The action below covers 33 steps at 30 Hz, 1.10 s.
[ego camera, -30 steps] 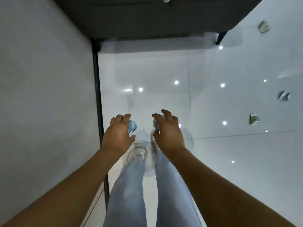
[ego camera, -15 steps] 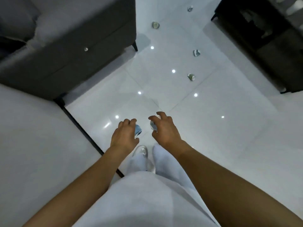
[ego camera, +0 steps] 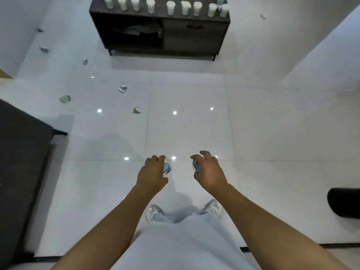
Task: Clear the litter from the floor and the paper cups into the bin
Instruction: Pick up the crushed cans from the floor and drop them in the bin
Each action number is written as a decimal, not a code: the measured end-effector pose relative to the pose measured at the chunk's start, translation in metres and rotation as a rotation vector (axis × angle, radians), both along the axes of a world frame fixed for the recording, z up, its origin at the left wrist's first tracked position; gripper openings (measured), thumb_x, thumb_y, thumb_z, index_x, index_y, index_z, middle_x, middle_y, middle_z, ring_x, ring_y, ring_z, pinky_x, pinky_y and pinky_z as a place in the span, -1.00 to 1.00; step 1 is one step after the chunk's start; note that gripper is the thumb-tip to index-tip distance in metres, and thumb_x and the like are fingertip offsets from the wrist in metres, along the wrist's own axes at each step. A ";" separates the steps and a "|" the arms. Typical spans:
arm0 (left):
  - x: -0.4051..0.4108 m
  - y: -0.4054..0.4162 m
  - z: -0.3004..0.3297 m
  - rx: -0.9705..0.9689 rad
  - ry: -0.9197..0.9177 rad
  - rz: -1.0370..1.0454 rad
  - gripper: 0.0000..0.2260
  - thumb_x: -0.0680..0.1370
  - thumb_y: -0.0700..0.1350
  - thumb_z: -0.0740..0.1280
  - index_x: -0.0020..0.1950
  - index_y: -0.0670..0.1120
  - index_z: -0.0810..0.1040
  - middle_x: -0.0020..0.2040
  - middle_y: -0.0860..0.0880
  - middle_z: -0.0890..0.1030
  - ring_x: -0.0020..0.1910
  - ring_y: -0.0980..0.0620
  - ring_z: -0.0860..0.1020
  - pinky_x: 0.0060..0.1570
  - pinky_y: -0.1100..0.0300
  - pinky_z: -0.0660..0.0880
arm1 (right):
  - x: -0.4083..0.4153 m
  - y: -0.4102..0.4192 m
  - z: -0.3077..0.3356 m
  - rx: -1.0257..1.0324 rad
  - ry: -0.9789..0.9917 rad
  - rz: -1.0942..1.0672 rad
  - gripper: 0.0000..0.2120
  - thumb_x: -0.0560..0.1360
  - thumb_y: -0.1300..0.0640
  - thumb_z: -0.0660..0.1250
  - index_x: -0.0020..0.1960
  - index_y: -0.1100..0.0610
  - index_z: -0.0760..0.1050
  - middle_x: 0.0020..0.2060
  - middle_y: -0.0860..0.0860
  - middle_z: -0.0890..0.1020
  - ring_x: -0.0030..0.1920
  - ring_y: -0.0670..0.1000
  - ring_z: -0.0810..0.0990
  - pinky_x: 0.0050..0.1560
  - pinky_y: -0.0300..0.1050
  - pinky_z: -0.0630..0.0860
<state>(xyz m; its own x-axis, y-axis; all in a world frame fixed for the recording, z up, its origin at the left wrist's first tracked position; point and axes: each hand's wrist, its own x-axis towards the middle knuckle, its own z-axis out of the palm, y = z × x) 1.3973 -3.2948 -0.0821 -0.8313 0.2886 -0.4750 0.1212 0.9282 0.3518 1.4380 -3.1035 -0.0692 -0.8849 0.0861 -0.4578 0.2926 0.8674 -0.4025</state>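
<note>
My left hand (ego camera: 153, 175) grips a crumpled bluish paper scrap (ego camera: 167, 168) in front of my waist. My right hand (ego camera: 209, 172) pinches a second crumpled scrap (ego camera: 195, 166) at the same height. Several more crumpled litter pieces lie on the white tiled floor to the left, among them one (ego camera: 136, 110), one (ego camera: 123, 88) and one (ego camera: 65, 98). A row of several white paper cups (ego camera: 171, 7) stands on top of a dark cabinet (ego camera: 194, 36) straight ahead. At the right edge a black rounded object (ego camera: 343, 204) shows; I cannot tell whether it is the bin.
A dark grey sofa (ego camera: 21, 162) fills the left side. White walls close in at the right and far left. Another litter piece (ego camera: 263, 16) lies far right of the cabinet. My feet in pale shoes (ego camera: 153, 212) stand on glossy tiles with open floor ahead.
The view has swung right, from the sofa and wall round to the cabinet with the cups. Both hands have kept hold of their scraps and spread a little further apart.
</note>
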 end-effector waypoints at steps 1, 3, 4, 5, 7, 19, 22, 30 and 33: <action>-0.002 0.027 0.002 -0.003 0.012 -0.052 -0.42 0.45 -0.09 0.38 0.42 -0.06 0.27 0.24 -0.06 0.42 0.22 -0.04 0.37 -0.06 0.17 0.39 | 0.007 0.026 0.000 0.002 0.002 -0.042 -0.50 0.50 0.26 0.26 0.41 -0.02 0.35 0.47 0.01 0.21 0.38 0.11 0.28 0.14 -0.06 0.49; -0.002 0.085 0.005 -0.003 0.024 -0.144 -0.45 0.45 -0.10 0.37 0.40 -0.06 0.28 0.23 -0.06 0.41 0.20 -0.04 0.37 -0.06 0.18 0.40 | 0.022 0.079 0.000 0.009 0.002 -0.124 -0.50 0.50 0.26 0.26 0.41 -0.02 0.35 0.47 0.01 0.21 0.37 0.11 0.29 0.13 -0.07 0.48; 0.000 0.114 0.007 0.001 0.024 -0.184 -0.46 0.45 -0.10 0.37 0.40 -0.06 0.28 0.24 -0.06 0.41 0.20 -0.03 0.36 -0.05 0.18 0.41 | 0.030 0.106 0.000 0.010 0.002 -0.166 -0.50 0.50 0.26 0.26 0.41 -0.02 0.35 0.47 0.01 0.22 0.36 0.11 0.29 0.12 -0.08 0.48; 0.003 0.142 0.008 0.005 0.026 -0.223 -0.46 0.46 -0.11 0.36 0.40 -0.06 0.28 0.24 -0.06 0.41 0.21 -0.04 0.36 -0.04 0.17 0.41 | 0.038 0.133 0.000 0.010 0.003 -0.209 -0.50 0.50 0.26 0.26 0.40 -0.02 0.35 0.46 0.01 0.22 0.36 0.11 0.30 0.12 -0.08 0.47; 0.011 0.199 0.009 0.015 0.033 -0.287 -0.46 0.46 -0.11 0.36 0.40 -0.06 0.27 0.25 -0.05 0.41 0.23 -0.04 0.36 -0.02 0.15 0.42 | 0.056 0.184 0.001 0.010 0.008 -0.284 -0.49 0.49 0.26 0.27 0.40 -0.01 0.36 0.46 0.02 0.24 0.35 0.12 0.31 0.14 -0.08 0.47; 0.061 0.481 0.013 0.069 0.033 -0.669 -0.41 0.45 -0.07 0.38 0.43 -0.03 0.26 0.26 -0.04 0.40 0.22 -0.03 0.36 -0.07 0.19 0.38 | 0.174 0.405 0.000 -0.013 0.008 -0.716 -0.52 0.51 0.24 0.28 0.41 -0.01 0.35 0.46 0.01 0.23 0.36 0.11 0.30 0.15 -0.13 0.44; 0.069 0.548 0.012 0.061 0.033 -0.807 -0.42 0.44 -0.07 0.39 0.42 -0.05 0.26 0.25 -0.06 0.41 0.22 -0.05 0.37 -0.05 0.16 0.41 | 0.199 0.449 -0.001 -0.030 0.031 -0.838 -0.52 0.50 0.24 0.28 0.39 0.00 0.36 0.45 0.02 0.24 0.35 0.12 0.30 0.16 -0.12 0.42; 0.084 0.749 0.000 0.075 0.038 -1.095 -0.42 0.45 -0.07 0.40 0.42 -0.07 0.27 0.27 -0.08 0.41 0.25 -0.07 0.37 0.01 0.09 0.47 | 0.237 0.598 -0.009 0.023 0.012 -1.111 -0.51 0.51 0.21 0.29 0.40 -0.02 0.35 0.43 0.01 0.24 0.31 0.13 0.34 0.21 -0.10 0.43; 0.089 0.824 -0.001 0.073 0.033 -1.171 -0.43 0.45 -0.08 0.41 0.40 -0.08 0.28 0.28 -0.09 0.41 0.25 -0.08 0.37 0.05 0.08 0.48 | 0.247 0.657 -0.007 0.012 0.005 -1.207 -0.51 0.51 0.22 0.29 0.41 -0.02 0.35 0.45 0.01 0.24 0.33 0.12 0.33 0.21 -0.09 0.44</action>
